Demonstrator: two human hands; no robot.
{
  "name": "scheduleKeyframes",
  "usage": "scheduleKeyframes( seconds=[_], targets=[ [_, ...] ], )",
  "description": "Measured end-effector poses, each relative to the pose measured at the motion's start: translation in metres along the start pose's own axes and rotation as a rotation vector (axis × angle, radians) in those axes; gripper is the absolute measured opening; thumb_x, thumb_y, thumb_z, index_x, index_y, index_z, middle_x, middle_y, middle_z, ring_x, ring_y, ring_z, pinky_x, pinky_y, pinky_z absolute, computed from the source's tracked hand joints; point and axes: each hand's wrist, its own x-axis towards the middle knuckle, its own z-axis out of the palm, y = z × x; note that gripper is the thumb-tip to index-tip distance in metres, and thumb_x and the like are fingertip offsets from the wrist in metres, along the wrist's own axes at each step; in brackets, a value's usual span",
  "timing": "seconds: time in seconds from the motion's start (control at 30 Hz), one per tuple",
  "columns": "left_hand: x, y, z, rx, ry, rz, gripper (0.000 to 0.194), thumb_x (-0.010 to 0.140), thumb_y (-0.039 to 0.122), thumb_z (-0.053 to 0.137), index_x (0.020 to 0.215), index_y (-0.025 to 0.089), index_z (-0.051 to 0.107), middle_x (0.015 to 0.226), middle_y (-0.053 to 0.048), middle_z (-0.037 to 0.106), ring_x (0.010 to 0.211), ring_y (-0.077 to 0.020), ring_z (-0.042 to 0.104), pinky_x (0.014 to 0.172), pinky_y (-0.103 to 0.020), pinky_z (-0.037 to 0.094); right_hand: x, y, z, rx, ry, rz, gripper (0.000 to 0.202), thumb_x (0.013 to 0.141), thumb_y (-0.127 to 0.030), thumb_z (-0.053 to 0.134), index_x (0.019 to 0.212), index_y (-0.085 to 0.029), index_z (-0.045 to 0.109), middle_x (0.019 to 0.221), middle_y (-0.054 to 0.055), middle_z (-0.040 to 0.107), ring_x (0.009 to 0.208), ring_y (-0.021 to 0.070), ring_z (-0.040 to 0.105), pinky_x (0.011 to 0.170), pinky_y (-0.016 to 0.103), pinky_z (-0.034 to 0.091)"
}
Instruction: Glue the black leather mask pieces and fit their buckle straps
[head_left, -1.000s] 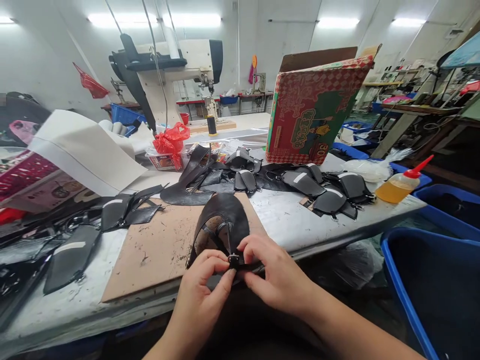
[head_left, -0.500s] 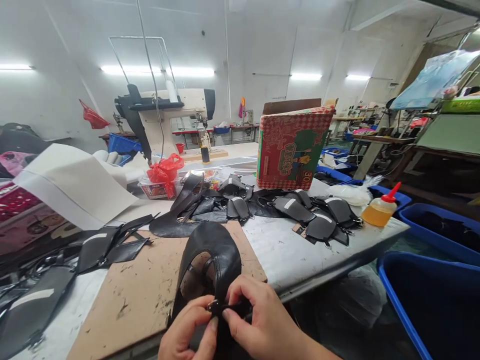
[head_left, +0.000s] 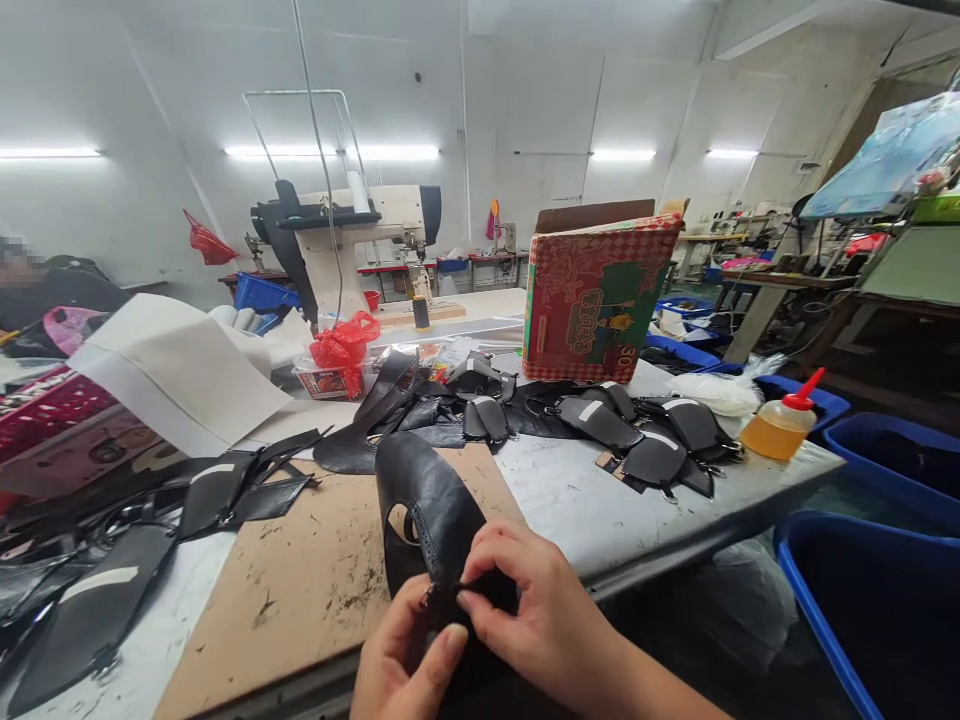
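Observation:
A black leather shoe upper (head_left: 435, 490) with a cut-out opening stands over the front edge of the brown board (head_left: 292, 560). My left hand (head_left: 409, 650) is closed on the upper at a small metal buckle (head_left: 426, 598), its thumb lying a little lower. Close beside it, my right hand (head_left: 525, 600) pinches a thin black strap between thumb and forefinger, near the buckle. The strap's end is hidden by the fingers. Behind the board lies another flat black upper (head_left: 349, 445).
Several black shoe pieces with white strips (head_left: 656, 457) lie on the table. A bottle of amber liquid (head_left: 780, 425) with a red nozzle stands at the right corner. Behind are a red-green carton (head_left: 589, 300) and a sewing machine (head_left: 352, 235). A blue bin (head_left: 825, 630) stands right; a person (head_left: 60, 285) is far left.
The upper has tilted and turned, its opening now looking narrower. Both hands have shifted slightly right in view, and the left thumb has moved away from the buckle. The whole view has shifted slightly.

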Motion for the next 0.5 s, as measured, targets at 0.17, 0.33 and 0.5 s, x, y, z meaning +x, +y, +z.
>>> scheduleKeyframes(
  seconds=[0.17, 0.33, 0.5],
  targets=[
    [0.005, 0.001, 0.005, -0.025, -0.031, -0.025, 0.029, 0.076, 0.045, 0.064, 0.086, 0.018, 0.065, 0.093, -0.005, 0.066, 0.091, -0.0238, 0.061, 0.084, -0.032, 0.049, 0.000, 0.004, -0.004, 0.017, -0.017, 0.004, 0.014, 0.071, -0.011, 0.056, 0.078, -0.021, 0.063, 0.077, 0.002, 0.056, 0.068, 0.0144, 0.054, 0.060, 0.026, 0.044],
    [0.005, -0.004, 0.005, 0.108, 0.024, 0.063, 0.025, 0.080, 0.042, 0.057, 0.081, 0.018, 0.064, 0.102, -0.007, 0.063, 0.092, -0.0238, 0.060, 0.083, -0.032, 0.049, -0.005, 0.011, 0.002, 0.077, 0.079, -0.011, 0.023, 0.075, -0.014, 0.057, 0.095, -0.024, 0.062, 0.078, 0.001, 0.061, 0.073, 0.0151, 0.058, 0.067, 0.027, 0.047],
    [0.004, 0.002, 0.012, 0.003, 0.023, 0.096, 0.019, 0.076, 0.038, 0.062, 0.075, 0.019, 0.064, 0.094, -0.004, 0.064, 0.088, -0.0219, 0.059, 0.079, -0.028, 0.048, -0.006, 0.017, 0.003, 0.052, 0.138, 0.012, 0.022, 0.072, -0.014, 0.059, 0.092, -0.024, 0.056, 0.074, -0.002, 0.060, 0.070, 0.0134, 0.058, 0.064, 0.024, 0.047]
  ],
)
